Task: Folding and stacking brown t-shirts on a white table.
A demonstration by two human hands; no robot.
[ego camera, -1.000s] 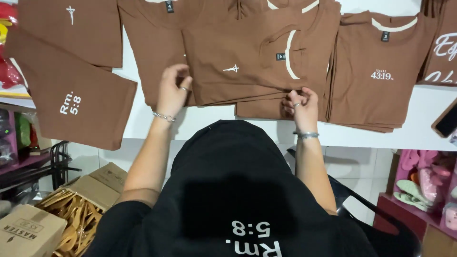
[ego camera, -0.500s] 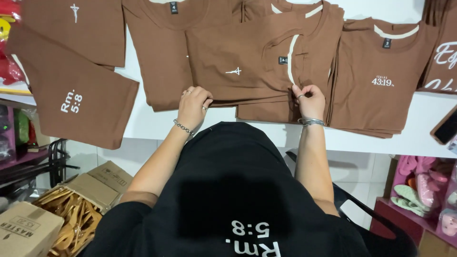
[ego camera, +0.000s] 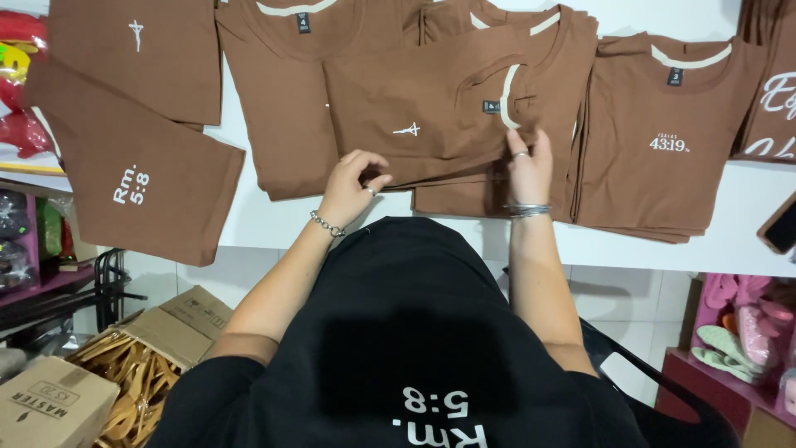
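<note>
Two hands over the white counter [ego camera: 249, 216], both shifted since half a second ago: left hand [ego camera: 355, 184] drawn back off the cloth, now curled with fingertips pinched together just at the lower edge of the folded brown shirt [ego camera: 414, 116], whether gripping the hem hard to tell; right hand [ego camera: 529, 166] slid up along the shirt's right side, fingers flat on the fabric near the cream neckline, pressing rather than clasping. Same shirt on top of a pile in the middle of the counter, tilted, small cross print facing up. Counted along the counter: six brown shirt piles or pieces in view, the far right one cut off by the frame, upper edges of most cropped too. One bracelet on each wrist. Two cardboard boxes [ego camera: 58, 406] lower left, one full of wooden hangers [ego camera: 133, 373], number not countable. Lower pile layers hidden under the top shirt.
</note>
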